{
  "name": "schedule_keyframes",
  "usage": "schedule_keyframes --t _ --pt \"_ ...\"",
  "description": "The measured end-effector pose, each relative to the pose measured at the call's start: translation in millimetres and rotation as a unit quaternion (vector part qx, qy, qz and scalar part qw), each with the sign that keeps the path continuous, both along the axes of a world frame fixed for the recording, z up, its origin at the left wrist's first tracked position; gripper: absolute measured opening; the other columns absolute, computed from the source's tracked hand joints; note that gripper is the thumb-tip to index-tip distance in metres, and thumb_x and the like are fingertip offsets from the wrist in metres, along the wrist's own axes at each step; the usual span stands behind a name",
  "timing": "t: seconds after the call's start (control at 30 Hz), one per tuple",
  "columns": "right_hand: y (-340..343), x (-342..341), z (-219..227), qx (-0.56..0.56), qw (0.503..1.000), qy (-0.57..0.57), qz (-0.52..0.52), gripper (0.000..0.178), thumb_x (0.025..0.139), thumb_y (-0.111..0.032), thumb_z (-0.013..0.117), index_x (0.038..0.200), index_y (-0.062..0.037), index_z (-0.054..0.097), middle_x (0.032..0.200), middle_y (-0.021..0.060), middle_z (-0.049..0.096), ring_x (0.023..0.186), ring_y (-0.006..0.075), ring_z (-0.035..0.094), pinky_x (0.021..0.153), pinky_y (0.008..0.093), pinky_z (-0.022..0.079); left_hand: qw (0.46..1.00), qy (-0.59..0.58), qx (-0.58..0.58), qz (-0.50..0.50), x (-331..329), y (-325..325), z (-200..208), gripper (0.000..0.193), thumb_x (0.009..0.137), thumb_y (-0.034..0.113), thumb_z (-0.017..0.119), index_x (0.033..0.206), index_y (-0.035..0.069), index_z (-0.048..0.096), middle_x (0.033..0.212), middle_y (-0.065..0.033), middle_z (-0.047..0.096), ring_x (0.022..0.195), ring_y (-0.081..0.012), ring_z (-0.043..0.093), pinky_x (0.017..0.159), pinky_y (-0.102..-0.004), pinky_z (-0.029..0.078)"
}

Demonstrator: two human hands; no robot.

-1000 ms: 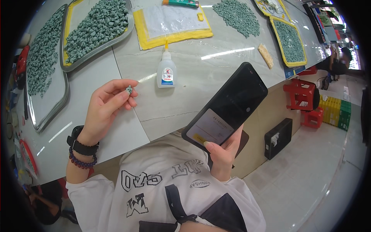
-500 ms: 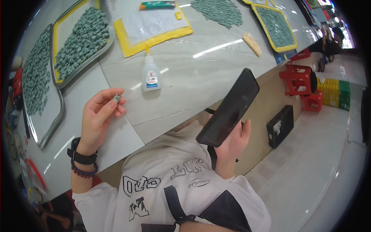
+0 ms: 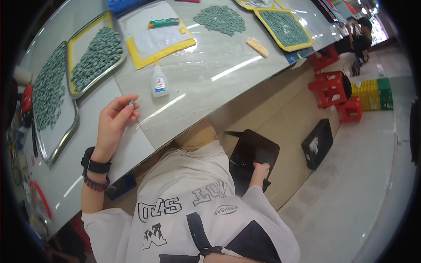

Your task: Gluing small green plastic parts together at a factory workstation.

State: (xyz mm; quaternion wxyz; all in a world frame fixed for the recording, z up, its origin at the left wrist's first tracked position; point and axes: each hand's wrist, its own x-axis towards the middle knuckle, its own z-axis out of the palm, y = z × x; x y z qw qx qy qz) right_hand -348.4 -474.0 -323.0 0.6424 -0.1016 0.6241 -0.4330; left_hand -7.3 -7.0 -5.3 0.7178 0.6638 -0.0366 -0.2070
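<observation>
My left hand is above the table's near edge, thumb and fingertips pinching a small green stone piece. A white glue bottle with a yellow nozzle stands just beyond it. Below the table edge on the right, my right hand is closed at a dark brown, bag-like object with a black strap. Whatever its fingers grip there is hidden. To the left, a metal-rimmed tray holds many green stones, and a yellow-edged tray holds more of them.
Further back lie a yellow-edged white board carrying a green tube, a spread of green stones, a tan strip and another yellow-rimmed tray. Red stools and a black box stand on the floor at right.
My right hand has moved down from beside the table edge to the dark bag-like object; the flat black slab it held is no longer visible. My left hand keeps its pinch. The view has shifted.
</observation>
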Motion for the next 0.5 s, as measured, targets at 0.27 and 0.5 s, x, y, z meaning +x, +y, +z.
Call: schedule_keyframes --t 0.27,0.5 --pt "-12 7 12 -0.129 0.886 0.446 0.021 0.055 0.083 -0.024 0.056 0.130 0.0003 0.038 0.123 0.0173 0.048 0.101 0.0288 0.051 0.090 0.0415 0.042 0.994 0.064 -0.085 -0.034 8 4 -1 0.026 0.090 0.008 0.050 0.114 -0.001 0.055 0.096 -0.0066 0.060 0.081 -0.0093 0.056 0.075 -0.0217 0.046" --pt "213 277 344 -0.692 0.469 0.065 0.545 0.067 0.081 -0.041 0.064 0.127 0.0005 0.040 0.081 0.0050 0.055 0.077 0.0150 0.051 0.071 0.0293 0.044 0.986 0.113 -0.117 -0.042 10 11 2 0.026 0.091 0.010 0.050 0.115 0.000 0.055 0.096 -0.0071 0.060 0.081 -0.0102 0.057 0.074 -0.0231 0.047"
